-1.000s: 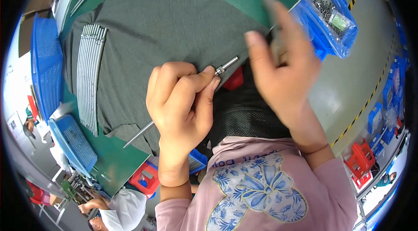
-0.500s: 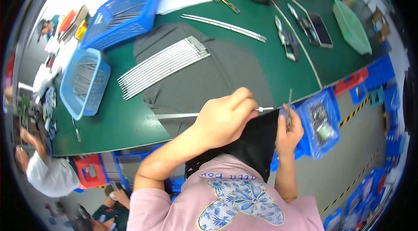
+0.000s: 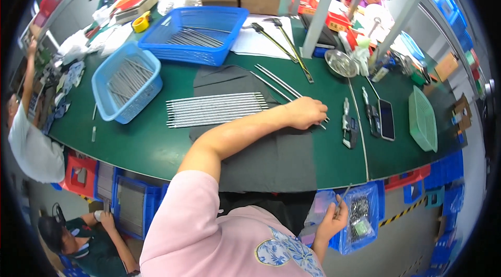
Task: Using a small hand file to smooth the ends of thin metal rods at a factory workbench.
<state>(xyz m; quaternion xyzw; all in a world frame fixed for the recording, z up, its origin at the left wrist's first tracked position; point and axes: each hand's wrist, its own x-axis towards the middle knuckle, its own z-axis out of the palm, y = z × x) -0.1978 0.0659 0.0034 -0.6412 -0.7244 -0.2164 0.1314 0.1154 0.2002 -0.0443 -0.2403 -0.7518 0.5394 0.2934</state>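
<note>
My left hand (image 3: 308, 113) reaches across the grey cloth (image 3: 284, 159), its fingers closed at the near end of some slim silvery rods (image 3: 276, 85). Rod tips poke out past the fingers, but the hand hides how many it grips. To the left, a neat row of several similar rods (image 3: 214, 110) lies on the cloth, partly behind my forearm. Low and right, beyond the table's front edge, my right hand (image 3: 333, 220) pinches a thin grey metal piece (image 3: 347, 190), pointing upward. Its lower part is hidden by the fingers.
Rods fill a light blue basket (image 3: 107, 94) and a blue basket (image 3: 193, 16). Digital micrometers (image 3: 348, 125), a phone (image 3: 386, 120) and a green tray (image 3: 421, 120) lie right. Below the edge hangs a blue bin (image 3: 371, 193) of small metal parts. Other people work nearby.
My left hand has moved from near the table's front edge, where it held a rod, forward to the separate rods. My right hand stays low, still with the thin piece. The view has tilted up.
</note>
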